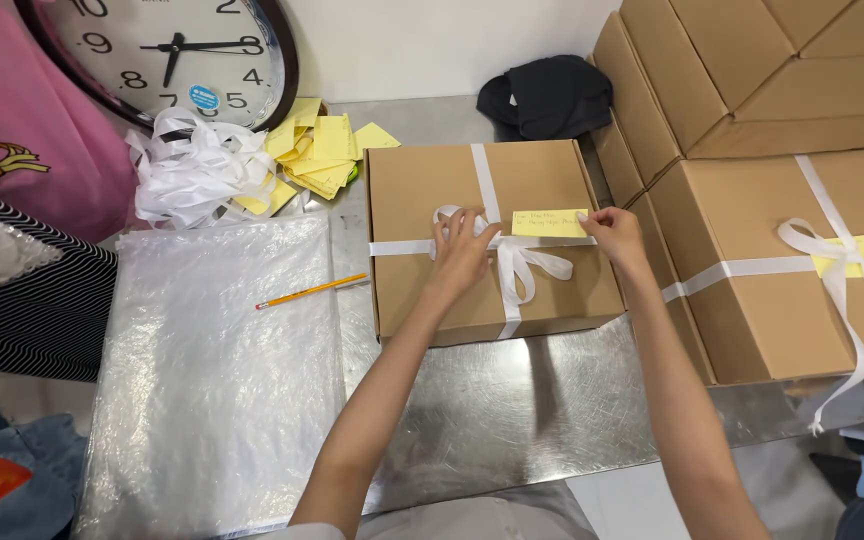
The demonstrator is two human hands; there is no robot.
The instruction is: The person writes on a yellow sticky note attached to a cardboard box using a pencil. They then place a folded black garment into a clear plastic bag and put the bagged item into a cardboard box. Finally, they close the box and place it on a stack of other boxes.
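Two hands on one brown cardboard box (432, 200), middle of the steel counter (512, 410). Left hand (460, 250) spread flat, fingers fanned over the knot of the white ribbon (517, 265), pressing on the crossing of the bands, gripping nothing. Right hand (614, 235) narrowed to a pinch, fingertips on the right end of a yellow note (549, 222) lying just above the horizontal band, right beside the bow. Handwriting on the note, too small to read. Bow loops and tails trailing toward the near edge of the lid.

Right of it, touching or nearly so, a second tied box (752, 310) with its own white bow and yellow slip (852, 252). Behind that, a stack of plain cartons (742, 70). Left of the central box, a yellow pencil (310, 291) on the counter's bare metal, then a large sheet of clear bubble wrap (212, 370). Farther back, a heap of loose white ribbon (192, 170), a scatter of yellow slips (322, 150), a round wall clock (167, 50) leaning, a dark bundle of cloth (552, 95). At far left, a striped sleeve (22, 300) of another person.
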